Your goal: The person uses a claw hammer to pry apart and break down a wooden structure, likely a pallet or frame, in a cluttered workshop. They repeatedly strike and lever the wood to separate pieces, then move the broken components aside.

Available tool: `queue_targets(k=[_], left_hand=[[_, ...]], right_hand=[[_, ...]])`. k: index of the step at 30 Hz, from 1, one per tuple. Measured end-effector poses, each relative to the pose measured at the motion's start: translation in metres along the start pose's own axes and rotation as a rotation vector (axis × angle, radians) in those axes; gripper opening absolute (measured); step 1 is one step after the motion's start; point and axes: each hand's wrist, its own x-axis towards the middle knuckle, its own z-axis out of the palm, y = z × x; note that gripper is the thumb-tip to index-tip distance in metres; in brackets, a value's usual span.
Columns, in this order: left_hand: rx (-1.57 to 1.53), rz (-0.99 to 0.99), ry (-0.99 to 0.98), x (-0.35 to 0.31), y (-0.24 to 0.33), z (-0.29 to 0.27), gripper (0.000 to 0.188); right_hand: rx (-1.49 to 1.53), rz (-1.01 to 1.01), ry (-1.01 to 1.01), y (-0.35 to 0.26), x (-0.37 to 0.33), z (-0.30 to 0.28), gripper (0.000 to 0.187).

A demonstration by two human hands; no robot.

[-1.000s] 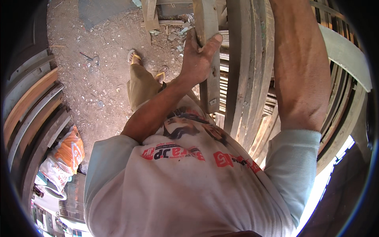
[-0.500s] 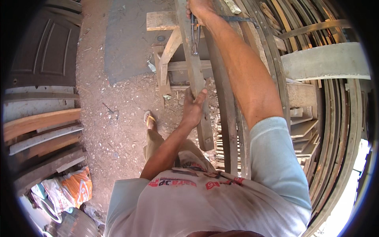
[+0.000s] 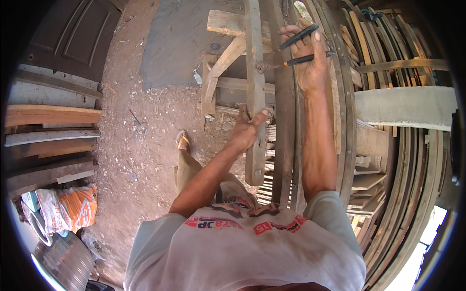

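Note:
My left hand (image 3: 248, 131) is wrapped round the lower part of a long wooden beam (image 3: 255, 160), its thumb along the right edge. My right hand (image 3: 310, 58), palm turned up, holds pincers (image 3: 297, 40) with black handles that have a little orange on them. The handles are spread apart, one near the fingers and one under the thumb. The pincers' rusty head rests at or just above the beam's face; whether the jaws grip anything is too small to tell. A second dark beam (image 3: 285, 160) runs beside the first, below my right forearm.
A wooden trestle (image 3: 225, 23) supports the beam at the far end. Long planks (image 3: 412, 194) are stacked on the right beside a pale grey slab (image 3: 407, 107). Boards (image 3: 53, 116), a brown panelled door (image 3: 75, 36) and an orange-white sack (image 3: 77, 208) line the left. Chips litter the ground.
My right hand has moved right and nearer, turned palm up, and the pincers' handles have swung from along the beam to across it and spread. My left hand still grips the beam.

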Motion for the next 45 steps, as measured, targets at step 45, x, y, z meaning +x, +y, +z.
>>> queue_targets(k=[45], left_hand=[[-0.042,0.058,-0.005,-0.008,0.011,0.002,0.084]], right_hand=[[0.125,0.000,0.342,0.028,0.022,0.005,0.050]])
